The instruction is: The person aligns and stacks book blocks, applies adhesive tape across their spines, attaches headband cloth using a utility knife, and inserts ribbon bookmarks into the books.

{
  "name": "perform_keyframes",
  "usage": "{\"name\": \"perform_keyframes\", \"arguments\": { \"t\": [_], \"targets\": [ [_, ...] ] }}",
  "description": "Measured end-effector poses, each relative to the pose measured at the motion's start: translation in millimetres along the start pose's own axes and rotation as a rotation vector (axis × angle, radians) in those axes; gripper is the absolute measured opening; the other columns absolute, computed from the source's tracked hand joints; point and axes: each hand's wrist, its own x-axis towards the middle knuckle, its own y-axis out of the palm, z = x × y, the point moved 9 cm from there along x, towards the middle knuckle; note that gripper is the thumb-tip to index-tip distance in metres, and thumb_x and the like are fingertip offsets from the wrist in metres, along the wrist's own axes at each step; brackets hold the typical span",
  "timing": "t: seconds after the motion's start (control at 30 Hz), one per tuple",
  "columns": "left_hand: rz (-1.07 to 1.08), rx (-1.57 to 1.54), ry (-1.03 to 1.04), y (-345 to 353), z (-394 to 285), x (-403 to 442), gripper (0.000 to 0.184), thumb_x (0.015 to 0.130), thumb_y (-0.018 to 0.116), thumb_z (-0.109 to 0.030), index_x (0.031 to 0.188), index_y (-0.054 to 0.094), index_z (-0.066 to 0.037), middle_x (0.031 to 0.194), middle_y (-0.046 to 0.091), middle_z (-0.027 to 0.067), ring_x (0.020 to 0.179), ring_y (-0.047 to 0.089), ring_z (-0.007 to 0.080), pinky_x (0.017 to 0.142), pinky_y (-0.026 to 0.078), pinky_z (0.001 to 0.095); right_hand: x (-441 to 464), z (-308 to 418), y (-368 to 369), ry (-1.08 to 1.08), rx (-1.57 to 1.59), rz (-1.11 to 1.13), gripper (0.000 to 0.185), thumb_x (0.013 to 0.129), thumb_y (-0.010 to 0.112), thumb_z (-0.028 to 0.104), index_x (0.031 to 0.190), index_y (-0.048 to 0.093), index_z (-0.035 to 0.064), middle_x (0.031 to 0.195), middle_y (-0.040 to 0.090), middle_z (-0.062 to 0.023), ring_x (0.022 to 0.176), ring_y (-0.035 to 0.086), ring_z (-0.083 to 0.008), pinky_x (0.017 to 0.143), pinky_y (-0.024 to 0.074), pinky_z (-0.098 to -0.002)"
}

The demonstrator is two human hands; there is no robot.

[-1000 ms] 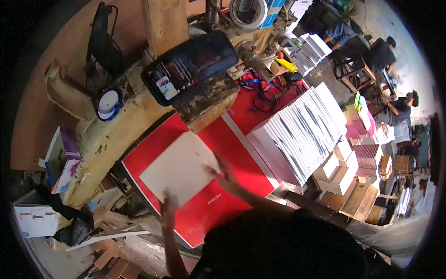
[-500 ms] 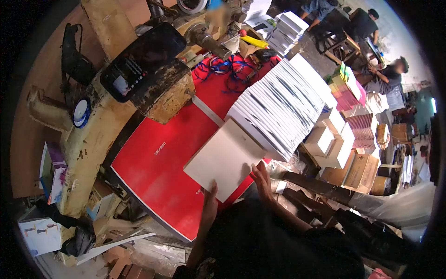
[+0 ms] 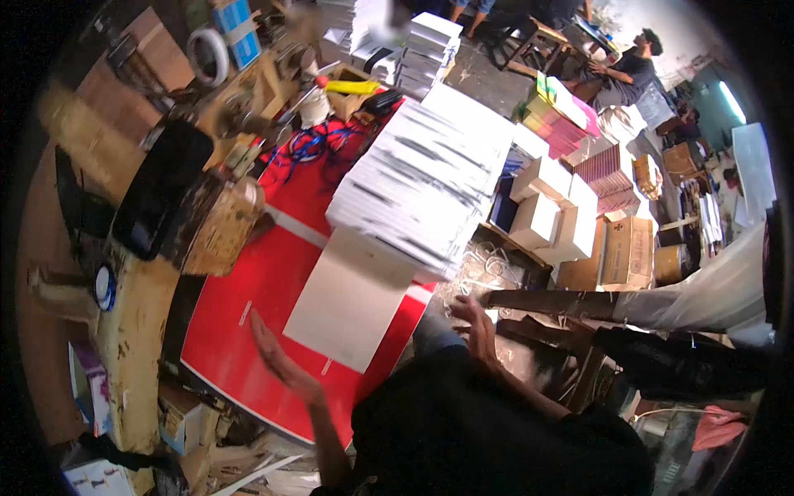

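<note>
A cream rectangular board [image 3: 347, 302] lies flat on a glossy red counter [image 3: 227, 351] with white printed lettering and a pale stripe. The board sits at a slant, its far edge right by the foot of a tall stack of white paper blocks [image 3: 413, 178]; whether the two touch cannot be told.

The left hand [image 3: 283, 361] is held over the counter, just beside the board's left edge and apart from it. Its grip is wide and holds nothing, the fingers straight and together. The right hand [image 3: 478, 329] is raised past the counter's right edge, clear of both board and stack, its grip also wide and without any object, the fingers spread and slightly bent.

Left of the stack, a black phone with rounded corners [image 3: 163, 190] leans by a worn, tan block with peeling paint [image 3: 222, 227]. Tangled blue cords [image 3: 308, 150] lie on the far part of the counter, near a bright yellow, elongated object [image 3: 351, 87]. To the right of the stack stand plain white boxes [image 3: 536, 221] and a brown cardboard carton [image 3: 628, 255]. Farther back, a person in dark clothing [image 3: 633, 70] sits.
</note>
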Motion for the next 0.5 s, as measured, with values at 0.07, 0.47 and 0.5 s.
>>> {"name": "perform_keyframes", "arguments": {
  "t": [0.07,0.47,0.5],
  "targets": [
    [0.207,-0.052,0.045,37,-25,48,0.070,0.104,0.027,-0.047,0.151,0.033,0.004,0.158,0.032,0.0201,0.148,0.028,0.0339,0.122,0.022,0.0490,24,17,-31,-0.182,0.103,-0.187,0.074,0.101,0.038,0.058,0.150,0.038,0.0041,0.154,0.039,-0.0200,0.139,0.040,-0.0315,0.109,0.0367,-0.0482],
    [1.133,0.352,0.349,384,-26,209,0.059,0.107,0.038,-0.036,0.156,0.027,-0.005,0.163,0.021,0.0196,0.153,0.016,0.0302,0.123,0.015,0.0368,164,281,-23,-0.848,-1.023,-0.276,0.073,0.104,0.038,0.049,0.151,0.030,-0.0054,0.160,0.023,-0.0271,0.151,0.017,-0.0388,0.123,0.0139,-0.0488],
    [1.122,0.367,0.597,402,-45,200,0.058,0.106,0.042,-0.036,0.155,0.031,-0.008,0.162,0.022,0.0207,0.151,0.019,0.0352,0.122,0.018,0.0431,173,276,-15,-0.823,-0.994,-0.172,0.074,0.102,0.044,0.048,0.147,0.033,-0.0100,0.154,0.031,-0.0317,0.146,0.026,-0.0437,0.120,0.0208,-0.0510]
  ]
}}
